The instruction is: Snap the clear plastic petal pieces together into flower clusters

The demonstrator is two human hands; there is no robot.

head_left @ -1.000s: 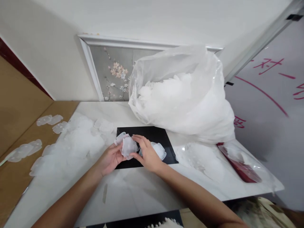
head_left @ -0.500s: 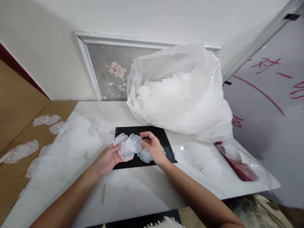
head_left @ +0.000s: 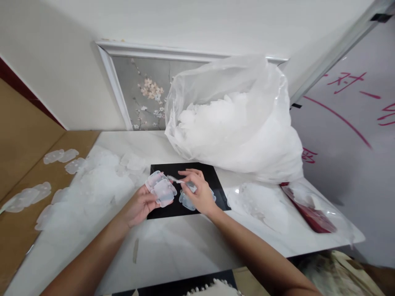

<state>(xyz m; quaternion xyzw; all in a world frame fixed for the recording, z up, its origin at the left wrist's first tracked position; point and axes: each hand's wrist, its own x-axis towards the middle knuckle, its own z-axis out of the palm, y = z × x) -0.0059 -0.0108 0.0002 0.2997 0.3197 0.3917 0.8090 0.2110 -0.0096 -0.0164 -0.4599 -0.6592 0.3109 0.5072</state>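
- Just above the near left part of the black board (head_left: 211, 176), the left hand (head_left: 140, 207) grips a small fan of overlapping pieces (head_left: 164, 192) between thumb and fingers. A light, flat hold near the rims seems best to me; a hard squeeze could bend them or make them slide.
- Over the middle of the black board, the right hand (head_left: 200, 193) pinches a thin piece (head_left: 173, 179), seen almost edge-on, with thumb and fingertips. I cannot tell whether it is one sheet or two stuck together; a slight rub of the fingertips would probably settle that.
- Under the right hand, on the black board, lie bluish pieces (head_left: 187, 202), partly covered by it. A raised wrist should avoid dragging them.
- The fanned pieces look frosted and see-through, with wavy outlines and rounded corners. Small dots sit along their rims; holes or marks, I cannot say.
- Left of the black board, a heap of similar pale pieces (head_left: 98, 185) spreads across the bench (head_left: 173, 242); to its right is a smaller whitish pile (head_left: 262, 205).
- Beyond the black board, towards its right, a clear bag (head_left: 262, 144) slumps with its mouth gaping, full of white pieces, before a flowered panel (head_left: 151, 88).
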